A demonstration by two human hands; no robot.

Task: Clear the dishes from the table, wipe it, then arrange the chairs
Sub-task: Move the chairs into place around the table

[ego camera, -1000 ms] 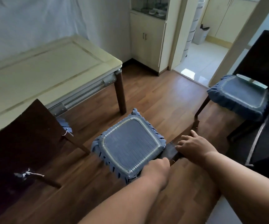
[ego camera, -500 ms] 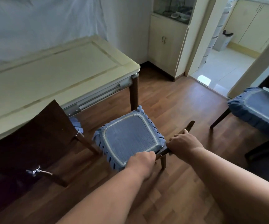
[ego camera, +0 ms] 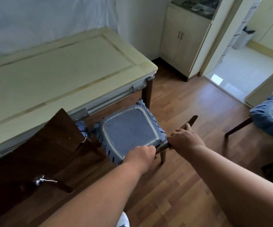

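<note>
Both hands — left hand (ego camera: 139,157) and right hand (ego camera: 184,139) — are being closed around the chair (ego camera: 129,133) back, near the table (ego camera: 58,71) corner; chairs are being arranged. Next, a straight push under the tabletop is being called for — legs clearing.
</note>
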